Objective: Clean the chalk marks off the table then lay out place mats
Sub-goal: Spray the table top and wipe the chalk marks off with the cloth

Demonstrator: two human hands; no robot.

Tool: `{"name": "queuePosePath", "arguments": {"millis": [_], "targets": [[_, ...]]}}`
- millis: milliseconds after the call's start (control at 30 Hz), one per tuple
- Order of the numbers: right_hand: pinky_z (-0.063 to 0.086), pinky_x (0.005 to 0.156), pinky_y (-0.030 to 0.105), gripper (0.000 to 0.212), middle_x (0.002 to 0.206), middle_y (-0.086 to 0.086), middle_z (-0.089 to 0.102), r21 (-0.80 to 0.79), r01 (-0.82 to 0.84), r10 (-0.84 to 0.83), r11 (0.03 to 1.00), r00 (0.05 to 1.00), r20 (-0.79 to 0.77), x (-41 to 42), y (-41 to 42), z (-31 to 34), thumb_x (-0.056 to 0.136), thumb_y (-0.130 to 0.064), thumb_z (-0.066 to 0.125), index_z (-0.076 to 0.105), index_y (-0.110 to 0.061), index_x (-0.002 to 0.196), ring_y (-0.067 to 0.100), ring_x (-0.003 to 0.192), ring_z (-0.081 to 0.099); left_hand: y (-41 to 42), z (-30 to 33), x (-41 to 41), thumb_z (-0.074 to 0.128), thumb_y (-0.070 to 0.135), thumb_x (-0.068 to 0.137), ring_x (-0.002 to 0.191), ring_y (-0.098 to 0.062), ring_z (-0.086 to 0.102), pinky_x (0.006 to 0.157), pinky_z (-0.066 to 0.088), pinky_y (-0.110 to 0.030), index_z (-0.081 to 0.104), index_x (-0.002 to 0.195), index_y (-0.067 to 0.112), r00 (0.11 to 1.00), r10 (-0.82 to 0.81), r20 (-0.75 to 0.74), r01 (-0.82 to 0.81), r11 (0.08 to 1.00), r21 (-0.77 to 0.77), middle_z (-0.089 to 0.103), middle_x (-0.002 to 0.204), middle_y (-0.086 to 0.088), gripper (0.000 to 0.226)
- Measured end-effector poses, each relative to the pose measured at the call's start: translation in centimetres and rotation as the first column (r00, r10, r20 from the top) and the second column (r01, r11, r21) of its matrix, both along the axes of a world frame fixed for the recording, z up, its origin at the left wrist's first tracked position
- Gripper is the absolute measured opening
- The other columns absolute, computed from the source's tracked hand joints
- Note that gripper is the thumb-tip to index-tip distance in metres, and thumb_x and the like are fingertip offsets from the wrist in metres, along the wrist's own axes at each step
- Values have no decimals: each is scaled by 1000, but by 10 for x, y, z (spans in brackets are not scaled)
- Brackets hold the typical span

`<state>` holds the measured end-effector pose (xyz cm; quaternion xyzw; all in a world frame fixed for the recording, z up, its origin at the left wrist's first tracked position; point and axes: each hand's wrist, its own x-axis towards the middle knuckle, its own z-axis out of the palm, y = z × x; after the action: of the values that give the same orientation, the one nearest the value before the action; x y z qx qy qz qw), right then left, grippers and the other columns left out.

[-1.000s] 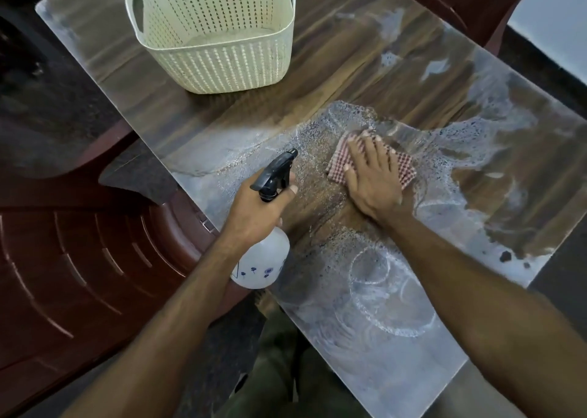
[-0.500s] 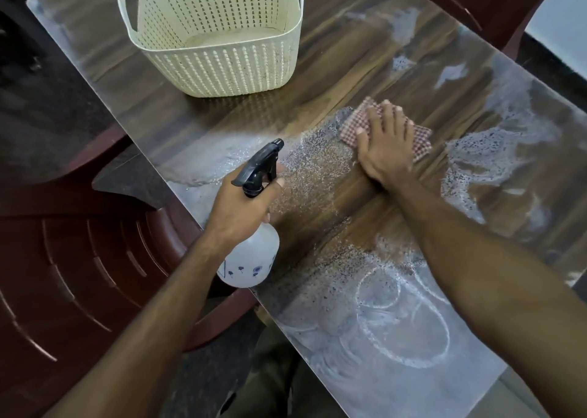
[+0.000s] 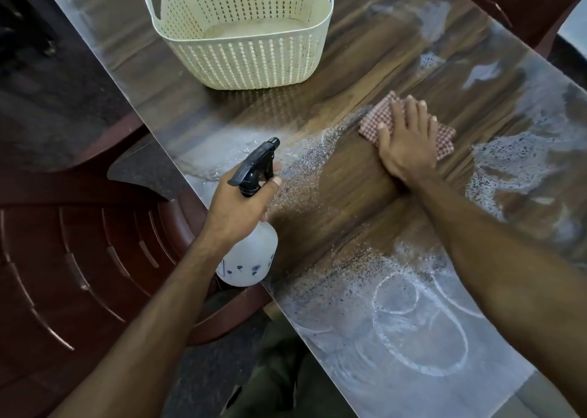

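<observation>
My right hand (image 3: 405, 141) presses flat on a folded red-and-white checked cloth (image 3: 374, 119) in the middle of the wooden table (image 3: 333, 192). My left hand (image 3: 236, 208) grips a white spray bottle (image 3: 251, 258) with a black trigger head at the table's near-left edge, nozzle aimed over the table. White chalk loops (image 3: 419, 322) mark the near end of the table. Wet speckled chalk smears (image 3: 508, 163) lie to the right of the cloth. A wiped dark strip runs from the cloth back toward me.
A cream perforated plastic basket (image 3: 241, 30) stands on the far part of the table. Dark red plastic chairs sit at the left (image 3: 79, 243) and far right (image 3: 508, 1). My legs show below the near table edge.
My right hand has slid the cloth away from me and rightward across the table, leaving a wiped strip. The spray bottle has stayed at the table's edge in my left hand.
</observation>
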<state>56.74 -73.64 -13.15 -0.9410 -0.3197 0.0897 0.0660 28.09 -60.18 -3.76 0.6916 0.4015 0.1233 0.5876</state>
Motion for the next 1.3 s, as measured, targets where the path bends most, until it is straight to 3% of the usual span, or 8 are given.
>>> {"name": "queuePosePath", "arguments": {"millis": [100, 200, 367, 633, 800, 967, 1133, 1300], "targets": [[-3, 123, 49, 64, 166, 11, 3, -16, -101, 101, 995, 995, 5, -16, 45, -3, 103, -51, 15, 11, -18, 159, 28, 153, -1, 1, 1, -6, 66, 20, 93, 43, -10, 50, 61, 56, -30, 66, 111, 27, 1000, 15, -10, -15, 1000, 6, 72, 97, -13, 19], [-9, 120, 46, 64, 166, 10, 0, -41, -285, 284, 958, 959, -14, -64, 61, -5, 103, -51, 15, 8, -20, 159, 26, 153, -4, 0, 6, -13, 66, 19, 93, 45, -11, 51, 58, 55, -30, 66, 113, 21, 999, 49, -17, -49, 999, -10, 72, 104, -2, 20], [1, 124, 47, 64, 166, 4, 4, -36, -501, 496, 865, 863, -99, -128, -8, 0, 101, -55, 13, 12, -25, 158, 21, 153, -2, 0, 13, -29, 65, 18, 94, 43, -8, 51, 52, 47, -19, 66, 118, 13, 994, 111, -15, -111, 993, -37, 71, 111, -1, 24], [1, 123, 47, 61, 166, 9, 9, -18, -247, 246, 969, 969, -22, -73, 17, 4, 105, -48, 20, 16, -20, 158, 27, 153, 4, -5, 9, -68, 66, 18, 94, 45, -11, 52, 55, 52, -28, 66, 116, 11, 986, 163, -22, -163, 987, 1, 71, 108, -3, 23], [-3, 123, 47, 63, 166, 10, 3, -42, -402, 401, 915, 916, -33, -122, 68, -2, 104, -50, 14, 10, -19, 159, 27, 153, 0, -15, 3, -89, 66, 18, 94, 46, -10, 53, 53, 49, -23, 66, 116, 13, 980, 195, -39, -194, 981, 14, 69, 88, -4, 23], [2, 124, 45, 66, 166, 6, 9, -32, -556, 553, 831, 830, -63, -156, 17, -2, 100, -53, 14, 17, -22, 158, 23, 153, 4, -24, 4, -103, 66, 17, 94, 44, -8, 51, 52, 48, -18, 66, 117, 10, 975, 219, -20, -219, 976, 3, 67, 82, -15, 24], [6, 123, 47, 64, 166, 5, 14, -27, -447, 445, 894, 894, -39, -122, 0, -1, 100, -54, 19, 21, -25, 157, 25, 152, 9, -26, 1, -113, 65, 18, 94, 43, -10, 52, 51, 47, -20, 67, 116, 13, 973, 230, -18, -230, 973, -9, 64, 69, -11, 22], [2, 123, 51, 67, 166, 10, 7, -11, -369, 368, 930, 929, -29, -120, 73, -1, 101, -54, 14, 15, -20, 158, 29, 153, 3, -21, -3, -119, 65, 21, 94, 47, -3, 55, 54, 46, -16, 66, 115, 15, 968, 247, -39, -247, 969, 2, 71, 95, -6, 22]]}}
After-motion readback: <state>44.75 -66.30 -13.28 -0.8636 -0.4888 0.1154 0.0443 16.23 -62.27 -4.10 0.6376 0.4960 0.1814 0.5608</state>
